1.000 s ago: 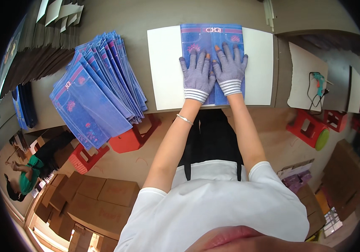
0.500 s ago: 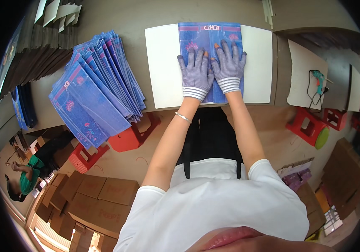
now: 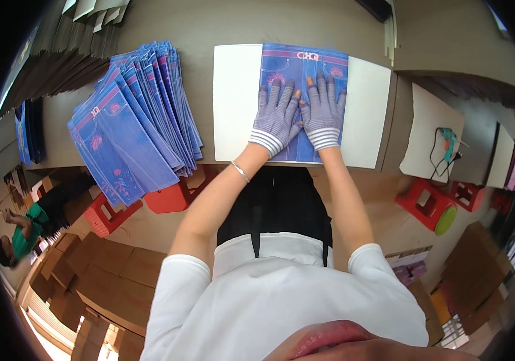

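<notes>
Already my gloved left hand [image 3: 275, 117] and right hand [image 3: 323, 114], fingers spread, press one blue denim-print sheet [image 3: 303, 66] flat on white card [image 3: 236, 102]; many blue sheets [image 3: 131, 120] wait fanned left.

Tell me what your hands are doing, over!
Left hand and right hand flat, side by side on blue printed sheet. Sheet lies on white board. Fanned blue stack off left, nothing blocking.

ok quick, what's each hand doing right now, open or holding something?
Left hand: open, gloved, pressed flat on the blue printed sheet, holding nothing.
Right hand: open, gloved, flat on the same sheet, holding nothing.
</notes>
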Available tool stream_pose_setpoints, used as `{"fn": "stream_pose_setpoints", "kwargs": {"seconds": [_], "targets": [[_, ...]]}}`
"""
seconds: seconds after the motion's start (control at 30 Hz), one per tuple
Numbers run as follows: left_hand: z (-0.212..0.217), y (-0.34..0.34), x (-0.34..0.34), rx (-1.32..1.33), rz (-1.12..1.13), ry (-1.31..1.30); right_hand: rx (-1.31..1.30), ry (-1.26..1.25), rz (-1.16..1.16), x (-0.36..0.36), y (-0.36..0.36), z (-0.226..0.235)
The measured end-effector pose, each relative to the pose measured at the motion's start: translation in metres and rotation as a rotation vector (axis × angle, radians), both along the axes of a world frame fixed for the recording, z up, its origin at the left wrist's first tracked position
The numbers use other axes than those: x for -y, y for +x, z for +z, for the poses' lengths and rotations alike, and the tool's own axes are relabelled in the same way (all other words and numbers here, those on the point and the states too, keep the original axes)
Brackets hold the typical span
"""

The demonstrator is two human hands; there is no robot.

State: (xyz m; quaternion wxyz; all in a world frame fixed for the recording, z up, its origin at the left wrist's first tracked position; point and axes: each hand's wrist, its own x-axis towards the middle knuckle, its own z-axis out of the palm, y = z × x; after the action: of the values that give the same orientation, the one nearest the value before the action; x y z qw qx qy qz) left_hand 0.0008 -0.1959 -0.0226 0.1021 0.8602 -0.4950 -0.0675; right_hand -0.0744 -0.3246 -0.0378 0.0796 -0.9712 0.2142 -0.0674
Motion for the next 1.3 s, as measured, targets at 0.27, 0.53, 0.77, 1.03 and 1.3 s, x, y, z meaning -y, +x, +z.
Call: {"fn": "stream_pose_setpoints", "kwargs": {"seconds": [0.27, 0.53, 0.77, 1.03, 1.3], "targets": [[-0.014, 0.143, 0.040, 0.252, -0.219, -0.091, 0.008, 0.016, 0.062, -0.005, 0.007, 0.008], [0.000, 0.083, 0.026, 0.149, -0.247, -0.104, 0.070, -0.076, 0.453, 0.112, 0.063, 0.000], [0.019, -0.050, -0.079, -0.133, -0.349, 0.025, -0.054, -0.047, 0.524, -0.004, -0.064, 0.009], [-0.016, -0.111, -0.158, -0.492, -0.426, 0.026, -0.003, 0.779, 0.196, -0.111, -0.202, 0.015], [0.047, -0.031, -0.023, -0.010, -0.358, -0.177, 0.381, 1.235, -0.456, -0.083, -0.206, 0.021]]}}
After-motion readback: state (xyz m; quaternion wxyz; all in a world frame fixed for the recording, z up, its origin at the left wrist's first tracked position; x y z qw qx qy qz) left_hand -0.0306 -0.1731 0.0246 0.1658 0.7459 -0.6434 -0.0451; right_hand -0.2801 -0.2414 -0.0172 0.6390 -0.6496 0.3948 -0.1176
